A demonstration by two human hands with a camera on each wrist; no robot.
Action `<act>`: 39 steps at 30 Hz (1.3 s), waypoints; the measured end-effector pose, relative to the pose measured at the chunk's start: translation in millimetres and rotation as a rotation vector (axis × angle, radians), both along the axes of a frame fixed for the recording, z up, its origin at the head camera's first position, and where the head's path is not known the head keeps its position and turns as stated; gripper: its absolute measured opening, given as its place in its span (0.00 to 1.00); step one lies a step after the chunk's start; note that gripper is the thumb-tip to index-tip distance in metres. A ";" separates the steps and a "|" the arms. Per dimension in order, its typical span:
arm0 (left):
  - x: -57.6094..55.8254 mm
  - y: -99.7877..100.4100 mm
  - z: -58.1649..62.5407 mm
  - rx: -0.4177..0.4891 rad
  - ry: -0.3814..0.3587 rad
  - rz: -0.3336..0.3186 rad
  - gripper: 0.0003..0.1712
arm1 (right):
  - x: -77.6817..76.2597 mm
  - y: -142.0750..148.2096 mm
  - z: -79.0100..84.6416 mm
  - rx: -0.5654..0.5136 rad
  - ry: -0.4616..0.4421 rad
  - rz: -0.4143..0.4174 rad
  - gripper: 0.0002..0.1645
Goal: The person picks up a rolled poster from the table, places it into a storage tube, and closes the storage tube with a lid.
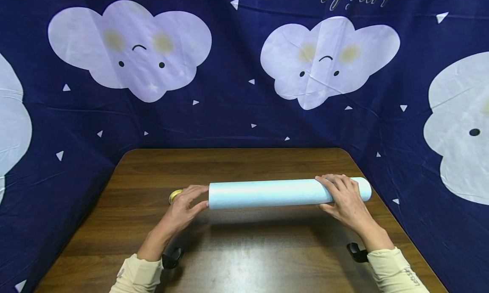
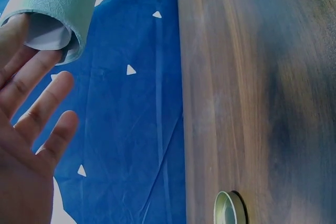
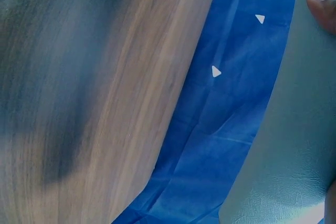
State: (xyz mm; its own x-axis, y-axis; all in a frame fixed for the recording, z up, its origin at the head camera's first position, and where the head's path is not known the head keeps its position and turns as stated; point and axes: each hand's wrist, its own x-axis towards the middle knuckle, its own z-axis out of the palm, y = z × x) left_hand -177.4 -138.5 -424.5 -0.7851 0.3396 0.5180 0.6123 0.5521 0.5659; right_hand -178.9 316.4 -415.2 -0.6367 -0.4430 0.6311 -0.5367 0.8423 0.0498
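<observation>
A pale blue roll of textured wallpaper [image 1: 267,193] is held level above the table in the head view, its shadow falling below it. My right hand [image 1: 345,199] grips it near its right end, fingers over the top and thumb on the near side. At the left end my left hand [image 1: 185,206] has its fingertips right at the rim. The left wrist view shows the roll's open end [image 2: 73,51], a white layer inside, and fingertips of the left hand [image 2: 31,103] reaching into the opening; the other fingers are extended.
A small round gold-coloured rimmed thing [image 1: 173,195] sits on the brown wooden table [image 1: 153,165], just beyond the left hand and partly hidden by it. Behind and beside the table hangs a dark blue cloth [image 1: 229,114] with clouds and white triangles.
</observation>
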 end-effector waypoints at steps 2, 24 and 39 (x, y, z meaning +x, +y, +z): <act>0.3 -0.8 0.1 0.008 0.001 0.003 0.24 | -0.4 0.5 -0.1 0.000 0.005 -0.002 0.52; 1.9 -24.1 -0.2 -0.008 0.104 0.141 0.27 | -1.3 5.2 1.4 -0.008 0.030 0.009 0.53; -5.2 -47.1 -10.0 -0.008 -0.045 0.291 0.25 | 0.0 2.8 2.1 -0.006 0.017 0.012 0.52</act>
State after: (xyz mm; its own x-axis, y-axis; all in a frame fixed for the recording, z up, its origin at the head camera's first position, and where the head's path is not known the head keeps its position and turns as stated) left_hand -182.6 -185.5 -434.4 -0.8723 0.1012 0.4783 0.4020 0.7055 0.5837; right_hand -178.9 319.2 -413.1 -0.6202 -0.4471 0.6446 -0.5463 0.8359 0.0541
